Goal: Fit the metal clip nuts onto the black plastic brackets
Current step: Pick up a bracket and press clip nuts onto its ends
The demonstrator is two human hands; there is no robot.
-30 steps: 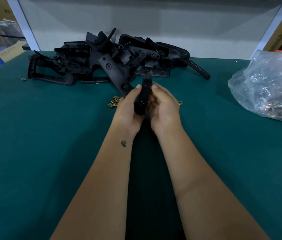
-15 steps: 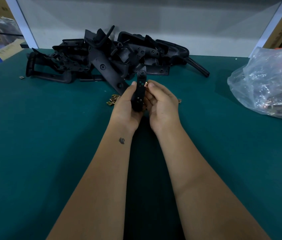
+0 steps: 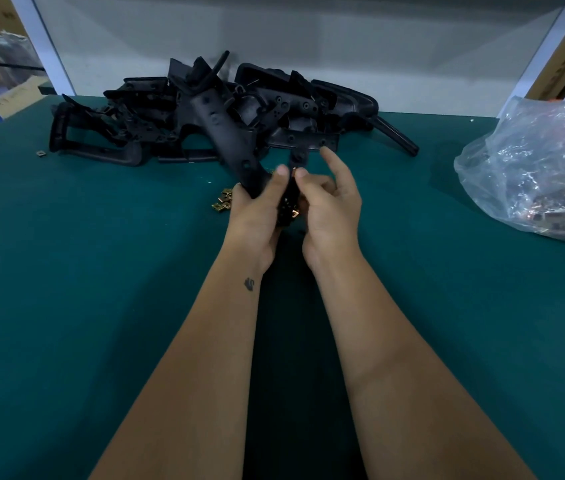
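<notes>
Right hand (image 3: 331, 206) forefinger now raised; perhaps brass clip (image 3: 295, 213).

Bench (image 3: 83, 306): open green surface left and right of both forearms. Far edge blocked by bracket pile (image 3: 205, 119). Plastic bag (image 3: 537, 168) obstructs right side. Loose clip nuts (image 3: 223, 202) beside left hand (image 3: 257, 216).

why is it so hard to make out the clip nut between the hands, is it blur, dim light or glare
Head view: mostly dim light; the black plastic bracket held between the left hand and right hand merges with the shadow below, only a small brass glint of the metal clip nut shows; wide-angle distortion curves the green table edge; glare speckles the clear plastic bag.
</notes>
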